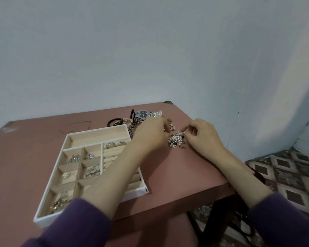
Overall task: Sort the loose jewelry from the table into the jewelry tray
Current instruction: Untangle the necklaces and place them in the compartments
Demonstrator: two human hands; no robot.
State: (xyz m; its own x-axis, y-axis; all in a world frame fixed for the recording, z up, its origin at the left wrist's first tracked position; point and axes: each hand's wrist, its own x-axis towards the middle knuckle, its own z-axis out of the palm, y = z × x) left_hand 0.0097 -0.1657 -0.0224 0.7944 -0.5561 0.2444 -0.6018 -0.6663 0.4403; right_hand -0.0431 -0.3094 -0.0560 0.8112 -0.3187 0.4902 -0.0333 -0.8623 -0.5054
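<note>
Two hands (151, 134) (202, 133), one jewelry tray (96, 131), one wristwatch (144, 114), one pearl cluster (176, 139), one table (168, 175)

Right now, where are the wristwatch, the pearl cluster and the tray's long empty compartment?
wristwatch (143, 114): head view, on its dark dial.
pearl cluster (176, 139): head view, on the white beads.
long empty compartment (98, 138): head view, on its bare floor at the tray's far end.

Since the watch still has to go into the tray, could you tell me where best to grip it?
Pinch the watch at its metal band, coming from the right. The band stretches out free there, while cords and bracelets crowd the case's left side. The left hand is nearest.
</note>
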